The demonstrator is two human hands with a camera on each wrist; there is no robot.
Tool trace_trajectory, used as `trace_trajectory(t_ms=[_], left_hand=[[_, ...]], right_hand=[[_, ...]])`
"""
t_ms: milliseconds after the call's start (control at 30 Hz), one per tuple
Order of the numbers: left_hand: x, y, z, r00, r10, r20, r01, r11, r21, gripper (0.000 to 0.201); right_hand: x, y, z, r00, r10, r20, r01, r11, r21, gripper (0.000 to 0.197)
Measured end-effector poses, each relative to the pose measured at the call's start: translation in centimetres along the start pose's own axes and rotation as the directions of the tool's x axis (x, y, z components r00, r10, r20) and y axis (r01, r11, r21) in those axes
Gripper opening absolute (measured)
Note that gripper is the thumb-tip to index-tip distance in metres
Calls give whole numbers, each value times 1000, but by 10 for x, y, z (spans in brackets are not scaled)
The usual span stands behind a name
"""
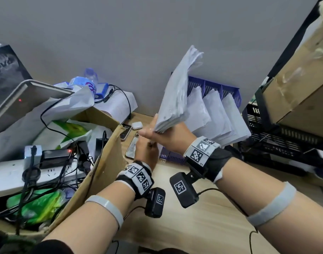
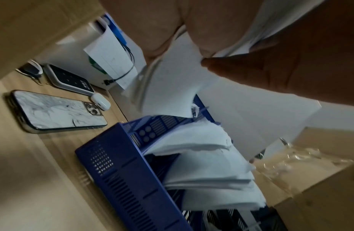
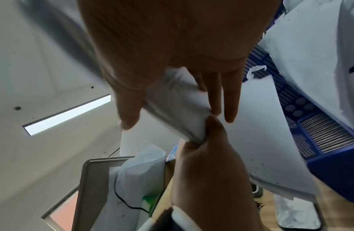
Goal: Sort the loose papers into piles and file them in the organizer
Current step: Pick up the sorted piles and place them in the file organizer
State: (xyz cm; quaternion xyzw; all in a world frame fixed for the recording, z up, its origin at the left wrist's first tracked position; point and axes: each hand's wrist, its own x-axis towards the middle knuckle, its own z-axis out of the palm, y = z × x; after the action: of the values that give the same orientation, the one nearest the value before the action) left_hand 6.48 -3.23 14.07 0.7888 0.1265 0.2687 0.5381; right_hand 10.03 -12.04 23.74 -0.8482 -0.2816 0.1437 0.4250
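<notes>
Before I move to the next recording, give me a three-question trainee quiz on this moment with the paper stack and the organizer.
1. True or false: the paper stack lies flat on the desk.
2. Which hands hold the stack? A) right hand only B) left hand only C) both
3. Fill in: the organizer is coloured ____.

Key: 1 false, it is held up in the air. 2 C, both grip its lower end. 3 blue, with papers already standing in it.

The right hand is raised, thumb and fingers clamped on a sheaf of papers. Just below it, the left hand pinches the sheaf's lower edge.
</notes>
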Motion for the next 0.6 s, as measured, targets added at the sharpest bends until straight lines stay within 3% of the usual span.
trace_trajectory(t_ms=[33, 100, 167, 267, 433, 600], left_hand=[[1, -3, 6, 997, 53, 64, -54, 998, 15, 48], [2, -13, 18, 979, 75, 190, -69, 997, -41, 72], [-1, -12, 26, 950, 40, 310, -33, 999, -29, 100], [-11, -8, 33, 897, -36, 440, 19, 999, 43, 111], [-10, -12, 44, 871, -154, 467, 161, 987, 25, 119], [8, -13, 52, 881, -161, 444, 189, 982, -18, 118]], right_hand=[[-2, 3, -1, 999, 14, -50, -15, 999, -31, 39], [-6, 10, -10, 986, 83, -147, -87, 996, -25, 22], [-8, 19, -26, 967, 183, -177, -189, 982, -17, 14], [-6, 31, -51, 942, 266, -205, -275, 961, -18, 19], [-4, 36, -69, 933, 295, -206, -274, 954, 123, 20], [14, 39, -74, 907, 351, -233, -294, 924, 245, 25]])
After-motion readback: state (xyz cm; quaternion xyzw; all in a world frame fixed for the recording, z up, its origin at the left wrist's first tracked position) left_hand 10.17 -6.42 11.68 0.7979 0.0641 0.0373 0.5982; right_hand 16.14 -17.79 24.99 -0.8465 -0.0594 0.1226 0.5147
